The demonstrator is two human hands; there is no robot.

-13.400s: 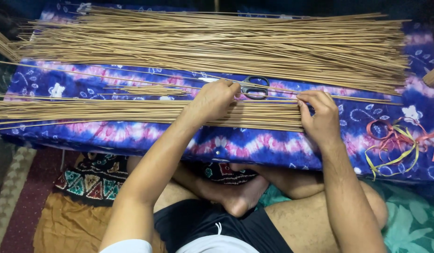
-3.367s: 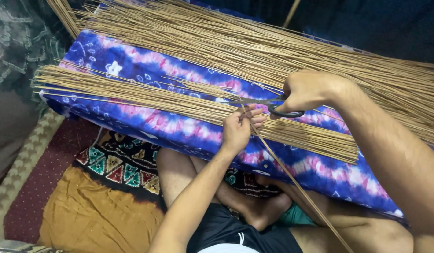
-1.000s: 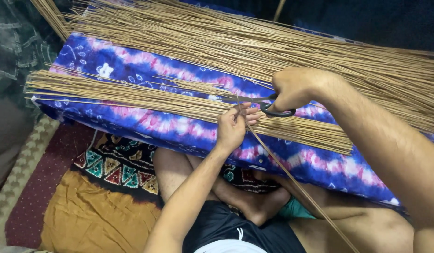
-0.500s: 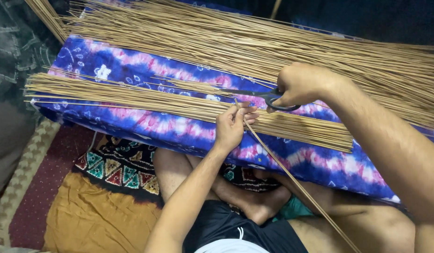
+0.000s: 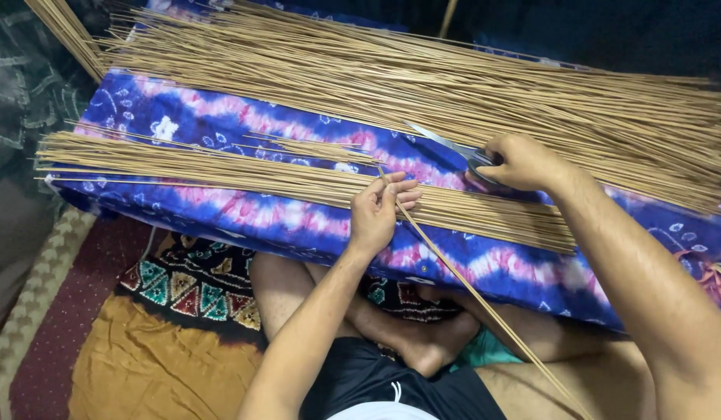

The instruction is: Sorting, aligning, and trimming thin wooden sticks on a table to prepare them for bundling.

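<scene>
Blue-and-purple tie-dye cloth (image 5: 220, 124) as work surface, thin stick (image 5: 469, 288) slanting from cloth edge down over lap, pinched at its upper end by left hand (image 5: 380, 210), right hand (image 5: 524, 162) closed around scissors (image 5: 454, 148) just beside, near bundle of sticks (image 5: 220, 167) lying flat, larger pile of sticks (image 5: 423, 85) behind, patterned mat (image 5: 189, 284) below.

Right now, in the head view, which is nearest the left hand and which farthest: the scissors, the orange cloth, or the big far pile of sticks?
1. Scissors, to the right of the left hand.
2. Big far pile of sticks, above it.
3. Orange cloth, down left.
</scene>
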